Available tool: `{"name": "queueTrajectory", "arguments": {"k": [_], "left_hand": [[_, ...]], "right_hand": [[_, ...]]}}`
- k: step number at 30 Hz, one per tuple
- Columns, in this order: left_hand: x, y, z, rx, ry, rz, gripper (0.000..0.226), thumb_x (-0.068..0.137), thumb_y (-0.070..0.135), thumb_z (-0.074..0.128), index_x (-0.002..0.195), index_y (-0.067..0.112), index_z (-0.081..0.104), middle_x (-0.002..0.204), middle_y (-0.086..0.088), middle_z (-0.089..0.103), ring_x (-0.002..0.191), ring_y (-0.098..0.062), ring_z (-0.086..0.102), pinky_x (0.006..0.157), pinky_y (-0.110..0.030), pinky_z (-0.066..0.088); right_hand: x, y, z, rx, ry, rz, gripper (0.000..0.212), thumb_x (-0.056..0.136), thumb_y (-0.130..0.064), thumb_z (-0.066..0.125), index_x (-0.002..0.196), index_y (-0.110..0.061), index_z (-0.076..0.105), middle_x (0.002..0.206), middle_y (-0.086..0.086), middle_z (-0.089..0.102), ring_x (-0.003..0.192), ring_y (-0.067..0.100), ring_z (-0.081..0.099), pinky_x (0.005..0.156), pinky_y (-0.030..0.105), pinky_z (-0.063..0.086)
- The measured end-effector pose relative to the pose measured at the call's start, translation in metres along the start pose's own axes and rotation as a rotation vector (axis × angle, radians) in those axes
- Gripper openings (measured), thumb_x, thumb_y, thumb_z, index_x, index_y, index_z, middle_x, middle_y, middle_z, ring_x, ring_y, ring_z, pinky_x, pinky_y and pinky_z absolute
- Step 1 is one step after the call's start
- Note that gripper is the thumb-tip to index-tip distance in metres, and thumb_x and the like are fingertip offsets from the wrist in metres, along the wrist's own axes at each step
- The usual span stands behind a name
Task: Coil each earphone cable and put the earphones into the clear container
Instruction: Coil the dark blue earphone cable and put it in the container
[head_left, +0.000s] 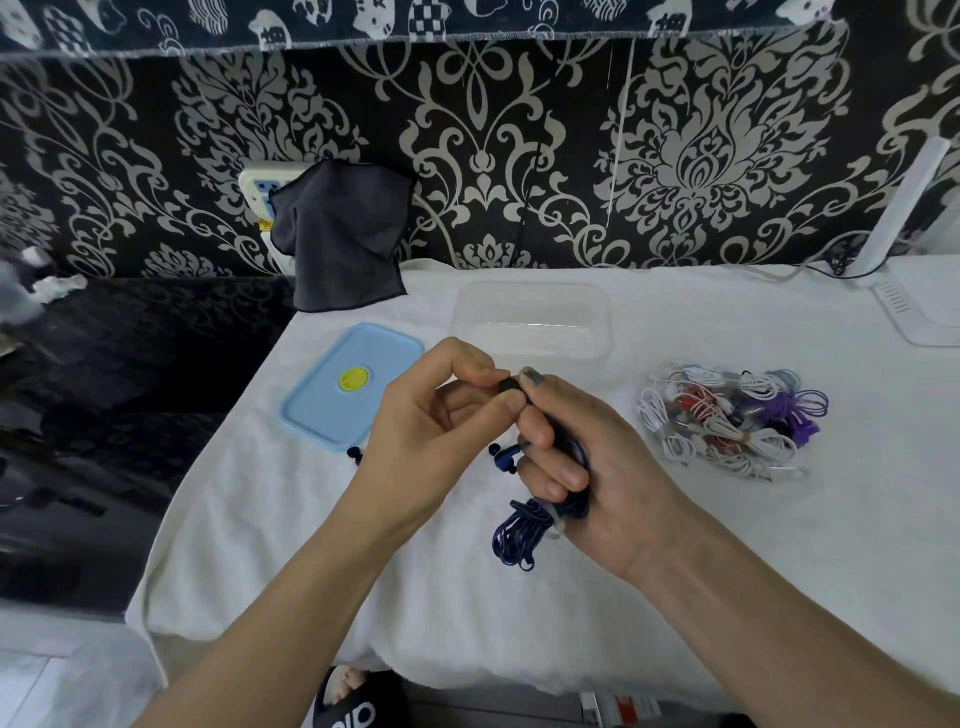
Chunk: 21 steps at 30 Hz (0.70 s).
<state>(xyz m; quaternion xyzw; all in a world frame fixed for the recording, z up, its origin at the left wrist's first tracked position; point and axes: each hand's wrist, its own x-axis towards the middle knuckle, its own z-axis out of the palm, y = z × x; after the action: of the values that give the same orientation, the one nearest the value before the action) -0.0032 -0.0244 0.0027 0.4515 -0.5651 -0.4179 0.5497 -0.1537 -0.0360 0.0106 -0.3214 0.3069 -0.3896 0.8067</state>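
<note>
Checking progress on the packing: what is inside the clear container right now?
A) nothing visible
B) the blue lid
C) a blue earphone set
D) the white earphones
A: the clear container shows only the white cloth through it; the blue earphones are in the right hand, and the lid lies beside it.

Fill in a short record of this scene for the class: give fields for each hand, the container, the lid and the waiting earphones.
left hand: pinches a small dark earpiece at its fingertips
right hand: grips the dark blue earphones, cable bundle hanging below the fingers
clear container: open, nothing seen inside, behind the hands
blue lid: flat on the white cloth, left of the container
earphone pile: white, red and purple bundles, right of the hands
</note>
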Motion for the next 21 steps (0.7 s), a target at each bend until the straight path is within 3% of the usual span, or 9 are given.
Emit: {"name": "queueTrajectory", "arguments": {"k": [3, 7, 11, 15, 18, 21], "left_hand": [[-0.001, 0.002, 0.001, 0.039, -0.005, 0.042, 0.011, 0.092, 0.002, 0.065, 0.089, 0.0, 0.055, 0.086, -0.005, 0.057, 0.073, -0.022, 0.066, 0.073, -0.038, 0.054], [-0.003, 0.01, 0.007, 0.074, 0.005, 0.091, 0.021, 0.098, 0.01, 0.053, 0.084, -0.006, 0.05, 0.076, 0.002, 0.06, 0.069, -0.013, 0.066, 0.072, -0.03, 0.052], [-0.001, 0.007, 0.009, 0.043, 0.019, 0.054, 0.015, 0.098, 0.0, 0.055, 0.087, -0.01, 0.05, 0.074, 0.007, 0.063, 0.067, -0.01, 0.064, 0.068, -0.024, 0.05], [-0.001, 0.004, 0.007, -0.001, 0.039, 0.062, 0.009, 0.094, 0.001, 0.06, 0.087, -0.002, 0.056, 0.085, -0.001, 0.058, 0.072, -0.012, 0.062, 0.07, -0.025, 0.048], [-0.002, 0.003, 0.009, -0.051, 0.07, 0.076, 0.007, 0.091, 0.006, 0.063, 0.087, 0.004, 0.058, 0.086, 0.005, 0.061, 0.074, -0.013, 0.064, 0.073, -0.023, 0.05], [-0.001, 0.002, 0.012, -0.073, 0.084, 0.077, 0.013, 0.092, 0.004, 0.065, 0.084, 0.012, 0.058, 0.086, 0.016, 0.065, 0.092, -0.021, 0.063, 0.08, -0.025, 0.049]], "right_hand": [[0.001, 0.0, 0.001, -0.003, 0.001, 0.004, 0.037, 0.102, -0.028, 0.049, 0.069, -0.01, 0.046, 0.045, -0.009, 0.046, 0.037, 0.008, 0.026, 0.042, 0.019, 0.03], [0.005, 0.001, -0.002, 0.032, 0.014, -0.017, 0.031, 0.101, -0.025, 0.052, 0.074, -0.009, 0.05, 0.062, -0.002, 0.054, 0.034, 0.006, 0.03, 0.04, 0.02, 0.03], [0.005, 0.0, -0.003, 0.022, 0.006, -0.03, 0.03, 0.101, -0.024, 0.051, 0.075, -0.009, 0.053, 0.064, -0.002, 0.054, 0.034, 0.006, 0.03, 0.04, 0.02, 0.031], [0.005, -0.002, -0.004, 0.01, 0.0, -0.044, 0.032, 0.101, -0.024, 0.051, 0.073, -0.008, 0.053, 0.064, 0.0, 0.052, 0.035, 0.007, 0.029, 0.041, 0.02, 0.03], [0.006, -0.002, -0.003, 0.029, -0.025, -0.05, 0.029, 0.101, -0.024, 0.05, 0.077, -0.008, 0.053, 0.065, 0.0, 0.054, 0.034, 0.007, 0.03, 0.041, 0.02, 0.031], [0.006, -0.003, -0.002, 0.032, -0.04, -0.062, 0.031, 0.101, -0.025, 0.05, 0.075, -0.008, 0.055, 0.064, -0.001, 0.055, 0.035, 0.006, 0.031, 0.041, 0.02, 0.031]]}}
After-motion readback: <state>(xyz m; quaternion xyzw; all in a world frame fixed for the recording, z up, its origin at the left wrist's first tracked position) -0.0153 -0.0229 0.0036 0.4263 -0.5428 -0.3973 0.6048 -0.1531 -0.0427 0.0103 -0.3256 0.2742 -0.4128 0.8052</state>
